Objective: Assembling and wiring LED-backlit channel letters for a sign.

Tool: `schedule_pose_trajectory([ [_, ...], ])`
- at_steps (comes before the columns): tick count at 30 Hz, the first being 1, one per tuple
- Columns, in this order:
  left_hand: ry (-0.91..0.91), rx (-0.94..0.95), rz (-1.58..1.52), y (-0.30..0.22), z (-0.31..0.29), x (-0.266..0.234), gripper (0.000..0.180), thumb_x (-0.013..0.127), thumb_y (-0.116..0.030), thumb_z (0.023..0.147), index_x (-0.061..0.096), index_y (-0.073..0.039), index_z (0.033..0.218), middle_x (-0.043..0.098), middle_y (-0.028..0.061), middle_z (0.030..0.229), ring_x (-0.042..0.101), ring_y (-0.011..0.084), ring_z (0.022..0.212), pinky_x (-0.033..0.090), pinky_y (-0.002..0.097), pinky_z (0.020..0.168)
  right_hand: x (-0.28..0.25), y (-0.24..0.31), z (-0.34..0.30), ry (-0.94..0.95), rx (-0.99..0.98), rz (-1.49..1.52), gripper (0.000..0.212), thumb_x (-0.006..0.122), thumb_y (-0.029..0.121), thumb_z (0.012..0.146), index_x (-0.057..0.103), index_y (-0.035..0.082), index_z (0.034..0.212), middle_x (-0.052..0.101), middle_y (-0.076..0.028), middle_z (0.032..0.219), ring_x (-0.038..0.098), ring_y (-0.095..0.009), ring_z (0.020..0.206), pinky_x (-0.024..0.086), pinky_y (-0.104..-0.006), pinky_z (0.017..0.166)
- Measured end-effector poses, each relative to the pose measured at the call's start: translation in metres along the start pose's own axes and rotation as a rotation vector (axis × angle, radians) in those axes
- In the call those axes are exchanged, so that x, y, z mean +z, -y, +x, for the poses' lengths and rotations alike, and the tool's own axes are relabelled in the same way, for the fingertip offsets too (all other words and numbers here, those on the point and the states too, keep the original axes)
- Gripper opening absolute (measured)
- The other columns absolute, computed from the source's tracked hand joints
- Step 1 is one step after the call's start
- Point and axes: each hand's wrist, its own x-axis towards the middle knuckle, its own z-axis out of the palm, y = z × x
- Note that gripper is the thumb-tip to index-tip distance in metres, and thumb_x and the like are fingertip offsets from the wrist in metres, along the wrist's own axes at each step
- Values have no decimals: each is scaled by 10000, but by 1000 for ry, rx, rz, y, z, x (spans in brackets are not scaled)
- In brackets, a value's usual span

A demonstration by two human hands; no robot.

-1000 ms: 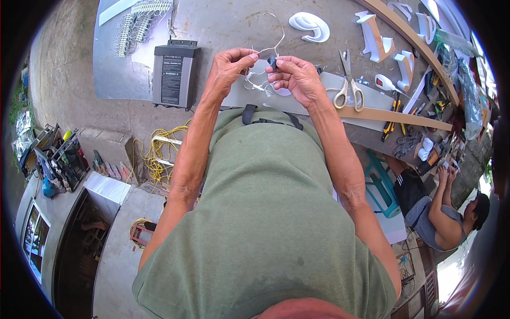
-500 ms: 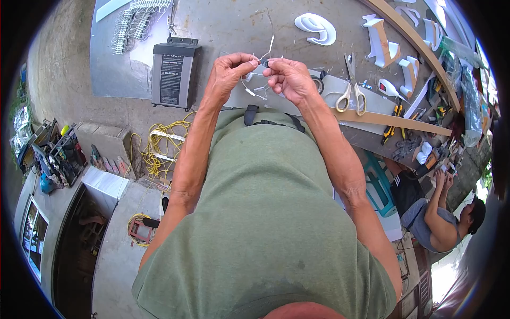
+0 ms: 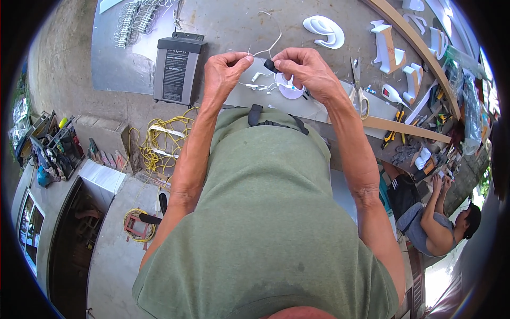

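Observation:
Over the workbench, my left hand [image 3: 226, 72] pinches the end of a thin white wire [image 3: 278, 33], which loops up and across toward my right hand. Between the thumb and finger of my right hand [image 3: 308, 72] is a small black piece [image 3: 271, 66] that looks like electrical tape; its exact kind is unclear. Below both hands, white wires with small white modules [image 3: 254, 86] lie on a grey sheet. Partly under my right hand sits a pale round piece [image 3: 290, 91]. Scissors with cream handles [image 3: 363, 102] rest just right of that hand.
A grey power supply box [image 3: 177, 69] stands left of my hands, near a coil of white modules [image 3: 127, 24]. White cut letters [image 3: 324, 32], a glue bottle [image 3: 390, 93] and a long wooden strip [image 3: 419, 40] lie at right. Another person [image 3: 438, 223] works at far right.
My hands have moved apart, the right one going rightward with the black piece. The wire now spans between them, and the pale round piece has come into view below.

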Motion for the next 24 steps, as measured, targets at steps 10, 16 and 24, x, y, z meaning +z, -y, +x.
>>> schedule_pose_trajectory([
  [10, -69, -32, -83, 3, -1, -5, 236, 796, -217, 847, 781, -19, 976, 660, -20, 759, 493, 42, 644, 379, 213, 576, 13, -25, 38, 49, 171, 279, 230, 633, 113, 964, 630, -82, 1085, 711, -158, 862, 656, -127, 583, 450, -210, 387],
  [16, -40, -70, -87, 7, -2, -6, 211, 788, -182, 853, 774, -6, 969, 659, -31, 752, 487, 29, 653, 369, 206, 594, 26, -41, 47, 16, 194, 515, 194, 609, 68, 958, 631, -96, 1061, 709, -170, 849, 659, -144, 576, 468, -231, 386],
  [24, -39, -81, -73, 11, -2, -7, 204, 784, -172, 852, 769, -1, 962, 656, -33, 761, 507, 30, 677, 365, 206, 603, 31, -41, 52, 22, 180, 565, 172, 597, 61, 964, 621, -88, 1047, 709, -173, 860, 650, -148, 565, 475, -232, 392],
])
